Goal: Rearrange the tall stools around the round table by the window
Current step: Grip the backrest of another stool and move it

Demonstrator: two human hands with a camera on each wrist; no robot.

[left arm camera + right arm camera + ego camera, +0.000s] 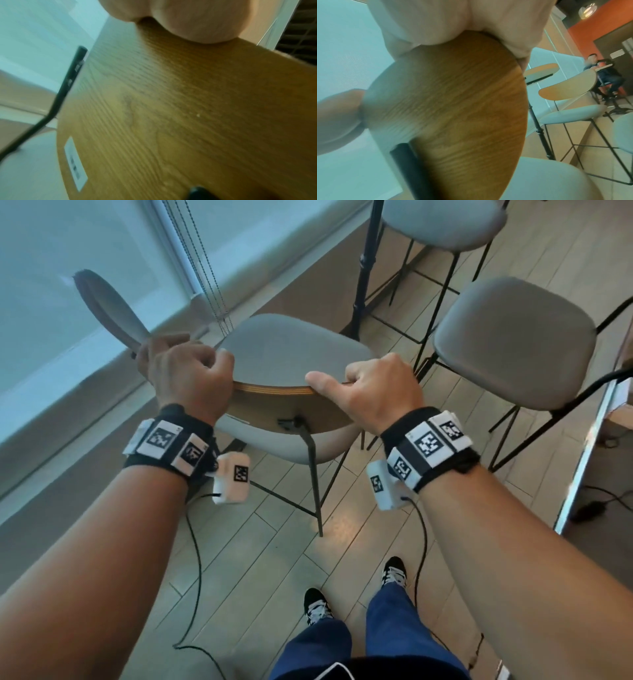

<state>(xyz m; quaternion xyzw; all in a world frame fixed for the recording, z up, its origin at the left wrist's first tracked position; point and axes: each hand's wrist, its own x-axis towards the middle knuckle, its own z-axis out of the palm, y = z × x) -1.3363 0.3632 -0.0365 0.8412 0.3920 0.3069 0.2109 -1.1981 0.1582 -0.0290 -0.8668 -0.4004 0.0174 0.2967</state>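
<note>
A tall stool stands in front of me, with a grey padded backrest (pixel 291 350), a grey seat (pixel 284 445) and thin black legs (pixel 317 491). My left hand (pixel 186 371) grips the backrest's left end, and my right hand (pixel 373 385) grips its right end with the thumb lying along the plywood edge. The left wrist view shows the backrest's wooden back (pixel 180 115) with curled fingers (pixel 197 20) over its top. From the right wrist, the same wooden back (pixel 453 101) sits under my fingers (pixel 453 20), with the thumb (pixel 339 119) at the left.
Two more grey stools stand at the right (pixel 513 344) and the far right (pixel 442 220), beside a black table pedestal (pixel 364 268). Another grey oval backrest (pixel 106 302) is by the window (pixel 68 268). Cables (pixel 195 559) trail over the wooden floor near my feet (pixel 317 606).
</note>
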